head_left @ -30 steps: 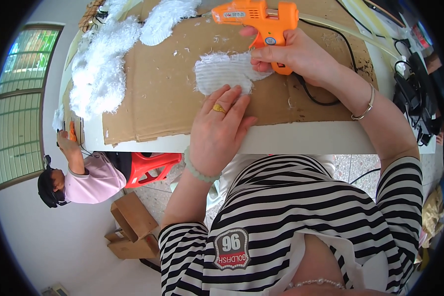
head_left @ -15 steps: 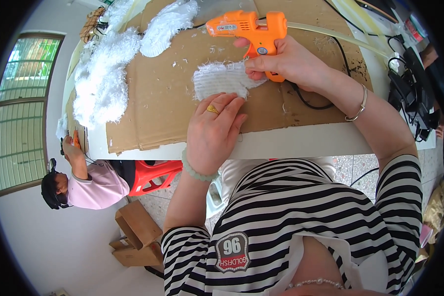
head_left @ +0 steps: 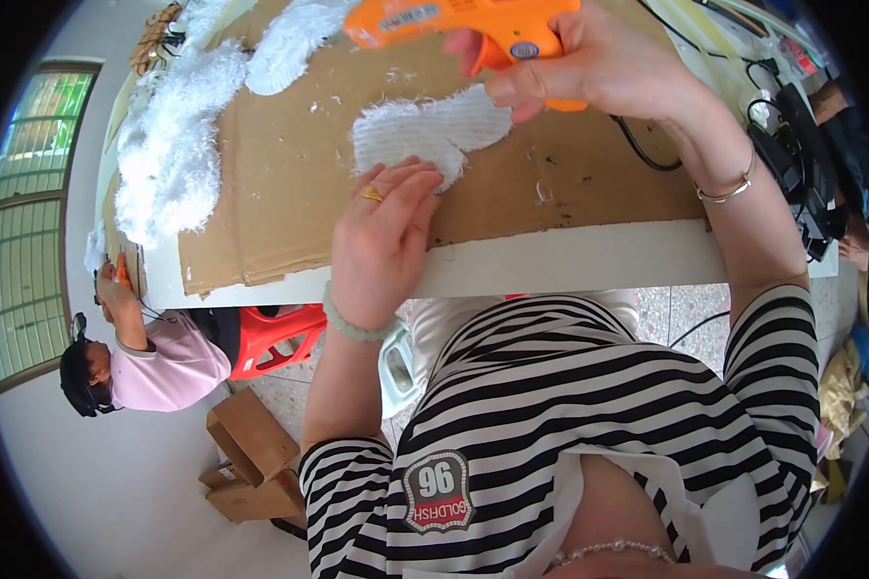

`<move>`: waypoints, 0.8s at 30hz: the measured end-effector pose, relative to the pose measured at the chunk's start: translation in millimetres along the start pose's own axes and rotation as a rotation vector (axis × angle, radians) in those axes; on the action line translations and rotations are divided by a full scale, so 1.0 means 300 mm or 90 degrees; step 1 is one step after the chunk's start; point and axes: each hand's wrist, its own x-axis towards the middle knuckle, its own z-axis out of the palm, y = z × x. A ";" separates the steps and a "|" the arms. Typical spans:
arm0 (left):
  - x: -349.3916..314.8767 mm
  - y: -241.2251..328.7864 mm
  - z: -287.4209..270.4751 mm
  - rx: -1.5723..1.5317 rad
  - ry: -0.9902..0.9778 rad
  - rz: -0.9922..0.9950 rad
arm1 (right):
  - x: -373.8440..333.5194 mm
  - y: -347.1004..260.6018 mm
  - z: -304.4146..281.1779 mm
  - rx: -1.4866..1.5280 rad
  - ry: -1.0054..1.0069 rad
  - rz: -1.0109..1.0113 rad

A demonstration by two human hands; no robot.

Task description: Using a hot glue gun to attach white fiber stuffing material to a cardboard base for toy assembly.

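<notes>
Lifted higher since the earlier frame, the orange plastic glue gun [head_left: 492,17] is gripped in the right hand [head_left: 603,66]; the ragged white ribbed fabric piece [head_left: 425,133] lies on a brown cardboard sheet [head_left: 275,179], its near edge under the left hand [head_left: 384,236], fingers loosely extended.

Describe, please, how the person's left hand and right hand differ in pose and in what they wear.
The left hand lies palm down, fingers on the flat white piece; the right hand grips the orange glue gun.
The left hand has a pale green beaded bracelet at its wrist; the right hand has a slim metal bangle.
Both hands are ungloved.
</notes>
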 end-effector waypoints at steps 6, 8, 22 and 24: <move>0.007 0.002 -0.014 -0.145 0.023 -0.128 | 0.014 -0.013 -0.011 -0.020 -0.035 -0.050; 0.005 0.002 -0.012 -0.177 0.032 -0.154 | 0.015 -0.015 -0.006 -0.053 -0.036 -0.006; 0.000 -0.011 0.007 -0.003 0.019 -0.013 | -0.008 0.011 -0.015 -0.313 -0.084 0.069; -0.002 -0.004 0.007 0.008 0.021 -0.010 | -0.005 0.023 -0.018 -0.329 -0.086 0.101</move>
